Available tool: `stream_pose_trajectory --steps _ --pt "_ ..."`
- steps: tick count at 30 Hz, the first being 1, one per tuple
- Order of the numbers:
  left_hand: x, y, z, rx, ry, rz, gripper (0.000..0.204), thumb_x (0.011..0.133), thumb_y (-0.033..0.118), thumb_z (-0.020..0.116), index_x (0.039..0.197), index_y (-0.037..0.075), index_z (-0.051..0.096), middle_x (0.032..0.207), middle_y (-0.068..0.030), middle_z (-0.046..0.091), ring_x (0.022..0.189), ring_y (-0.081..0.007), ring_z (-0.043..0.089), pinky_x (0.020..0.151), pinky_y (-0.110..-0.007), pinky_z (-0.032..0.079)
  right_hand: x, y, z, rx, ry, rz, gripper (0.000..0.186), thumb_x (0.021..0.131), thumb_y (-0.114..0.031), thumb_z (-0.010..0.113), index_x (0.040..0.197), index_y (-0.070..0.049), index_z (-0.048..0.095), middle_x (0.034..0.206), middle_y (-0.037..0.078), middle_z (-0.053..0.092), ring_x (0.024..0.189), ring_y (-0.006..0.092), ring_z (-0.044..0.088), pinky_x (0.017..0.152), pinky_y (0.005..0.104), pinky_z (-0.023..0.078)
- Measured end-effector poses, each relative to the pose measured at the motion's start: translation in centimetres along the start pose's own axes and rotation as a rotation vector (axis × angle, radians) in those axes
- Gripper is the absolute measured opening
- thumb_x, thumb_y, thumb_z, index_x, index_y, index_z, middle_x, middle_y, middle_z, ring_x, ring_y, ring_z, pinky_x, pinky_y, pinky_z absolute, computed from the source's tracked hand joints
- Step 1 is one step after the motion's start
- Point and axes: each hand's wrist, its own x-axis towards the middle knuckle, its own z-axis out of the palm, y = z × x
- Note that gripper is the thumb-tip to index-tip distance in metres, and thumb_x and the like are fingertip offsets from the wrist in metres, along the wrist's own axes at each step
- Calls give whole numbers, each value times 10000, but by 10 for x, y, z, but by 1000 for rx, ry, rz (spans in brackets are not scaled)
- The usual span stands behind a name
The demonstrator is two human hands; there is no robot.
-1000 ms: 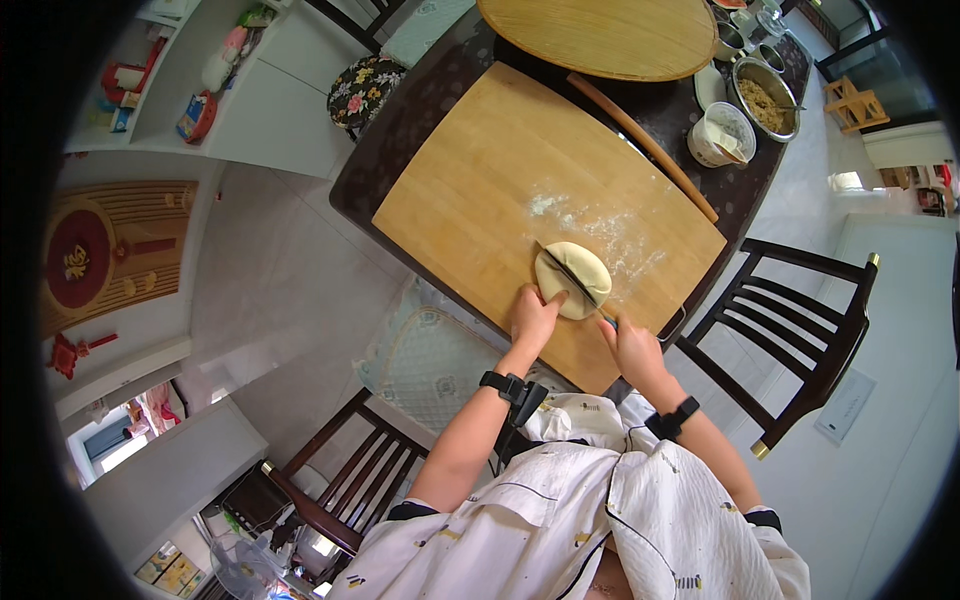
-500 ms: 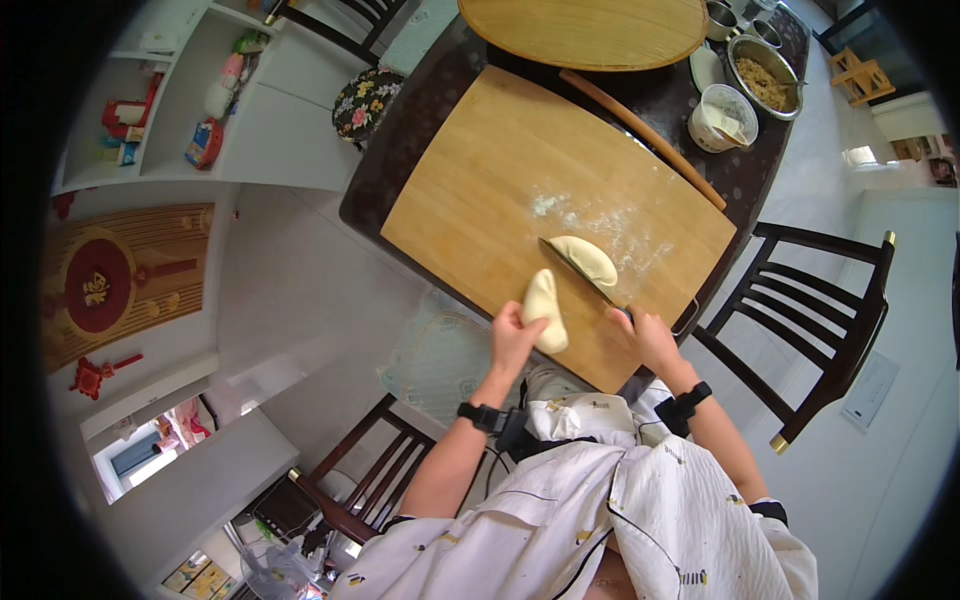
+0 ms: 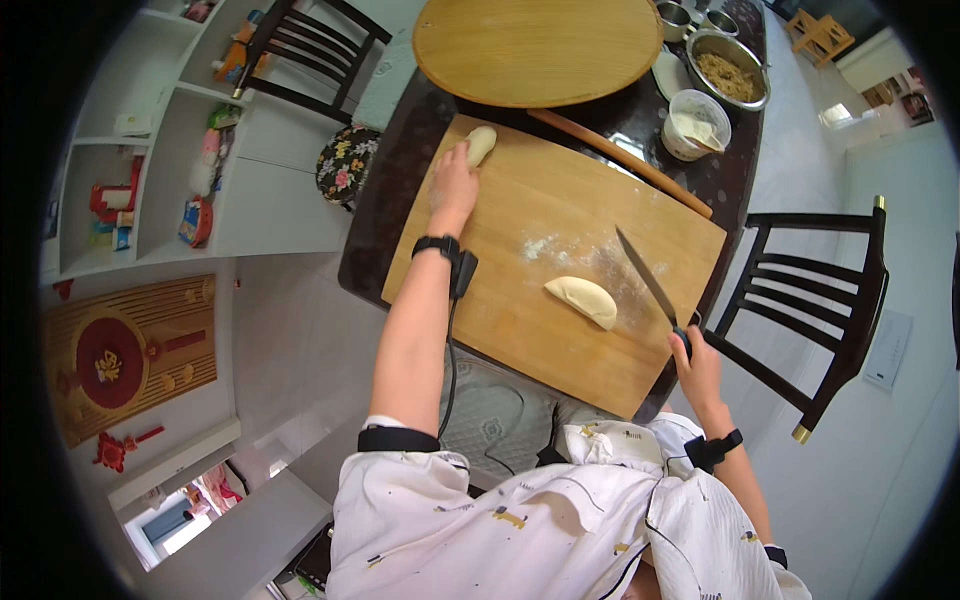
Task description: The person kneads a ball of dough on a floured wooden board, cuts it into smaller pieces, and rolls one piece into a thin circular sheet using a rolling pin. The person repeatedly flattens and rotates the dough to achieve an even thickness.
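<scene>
My left hand (image 3: 455,187) reaches to the far left corner of the wooden board (image 3: 450,268), its fingers on a pale piece of dough (image 3: 481,145) that rests there. The fingertips are partly hidden, but they appear closed around its near end. At the right edge, my right hand (image 3: 700,366) grips a knife (image 3: 648,275) by its dark handle. The blade points up and away, above the floured part of the board. Between my hands, apart from both, lies a second dough piece (image 3: 584,301), half-moon shaped.
A rolling pin (image 3: 625,162) lies along the board's far edge. Beyond it stand a round wooden tray (image 3: 535,50), a white tub (image 3: 672,138) and a steel bowl of filling (image 3: 761,88). Dark chairs (image 3: 815,312) and a flowered stool (image 3: 345,165) flank the table.
My left hand has carried one dough piece from the near edge to the board's far left corner. The knife has moved right, away from the other dough piece.
</scene>
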Motion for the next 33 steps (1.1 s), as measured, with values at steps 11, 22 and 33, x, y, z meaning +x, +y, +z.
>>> stream_pose_trajectory --steps 11,22,33 --pt "-163 129 32 -263 -311 592 678 761 290 773 1338 51 508 1446 -204 433 1349 -383 379 1128 -476 315 120 21 -10 -364 222 -268 260 896 -236 646 1048 -34 585 936 156 604 831 358 611 687 437 489" --pt "-223 120 70 -1069 -168 -588 343 897 152 717 1171 -23 608 1017 -89 683 850 -110 652 732 -241 518 253 36 1 -406 265 -469 276 868 -172 657 1083 -6 609 1022 163 600 924 351 600 761 437 500" --pt "-235 144 71 -1403 -20 -859 487 935 133 655 1359 44 433 1144 -98 633 982 -173 655 727 -322 589 127 -28 41 288 -334 -413 406 839 -91 672 1204 4 523 1091 203 596 975 374 591 827 434 483"
